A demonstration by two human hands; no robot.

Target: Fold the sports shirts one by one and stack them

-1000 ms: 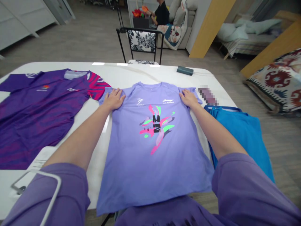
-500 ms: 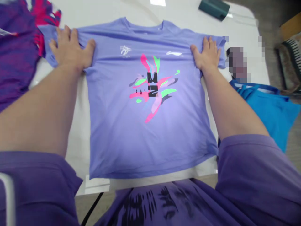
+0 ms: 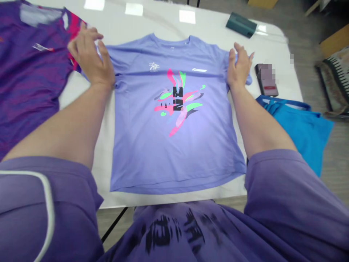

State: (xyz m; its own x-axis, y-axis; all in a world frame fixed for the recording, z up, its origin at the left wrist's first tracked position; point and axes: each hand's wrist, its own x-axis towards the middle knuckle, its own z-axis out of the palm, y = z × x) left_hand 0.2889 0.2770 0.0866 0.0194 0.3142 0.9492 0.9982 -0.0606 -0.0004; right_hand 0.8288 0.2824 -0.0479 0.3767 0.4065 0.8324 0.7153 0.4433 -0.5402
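Note:
A light purple T-shirt [image 3: 141,156] lies spread face up, collar away from me, with a bright pink, green and black print on its chest. Over its left sleeve is my left hand [image 3: 91,58], fingers raised and thumb apart, the wrist close to the cloth. My right hand [image 3: 240,67] rests at the opposite sleeve, its fingers bent upward and the thumb separate. Each hand hides part of the sleeve beneath it. No cloth shows pinched in either hand.
A purple and pink jersey [image 3: 32,87] lies at the left, close to my left hand. On the right are a phone [image 3: 267,82], partly pixelated, and a folded blue garment [image 3: 302,127]. A dark green case [image 3: 241,24] sits toward the far edge of the white table [image 3: 212,27].
Both hands have gone from lying flat on the sleeves to having raised, bent fingers. The left sleeve has drawn inward and the shirt looks narrower. The view has shifted, showing more of the jersey.

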